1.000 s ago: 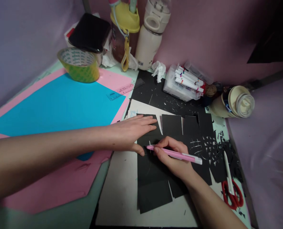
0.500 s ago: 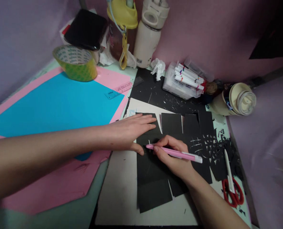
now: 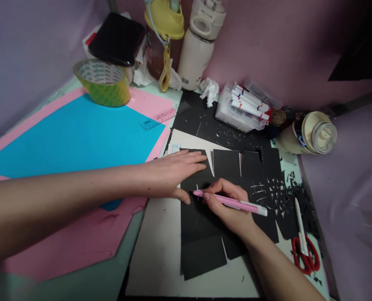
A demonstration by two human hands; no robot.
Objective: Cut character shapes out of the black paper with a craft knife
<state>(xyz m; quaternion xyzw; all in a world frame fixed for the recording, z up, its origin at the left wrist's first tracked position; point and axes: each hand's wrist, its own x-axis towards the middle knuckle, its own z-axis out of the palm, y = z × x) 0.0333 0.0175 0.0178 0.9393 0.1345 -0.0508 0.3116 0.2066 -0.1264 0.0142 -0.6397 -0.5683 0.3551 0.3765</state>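
My left hand (image 3: 170, 173) lies flat with fingers stretched out, pressing the upper left part of a black paper sheet (image 3: 204, 234) that rests on a white board (image 3: 157, 251). My right hand (image 3: 228, 207) is closed around a pink craft knife (image 3: 232, 202), its tip touching the black paper just beside my left thumb. The black sheet has slits along its far edge and small cut-out windows to the right (image 3: 273, 190).
Blue paper (image 3: 76, 138) lies on pink paper (image 3: 73, 242) at left. Green tape roll (image 3: 102, 83), two bottles (image 3: 198, 46), a box of markers (image 3: 244, 106) and a tipped jar (image 3: 311, 133) stand at the back. Red scissors (image 3: 304, 251) lie at right among black scraps.
Both hands keep nearly the same place; the knife tip stays at the same spot on the black paper. Only the view shifts slightly.
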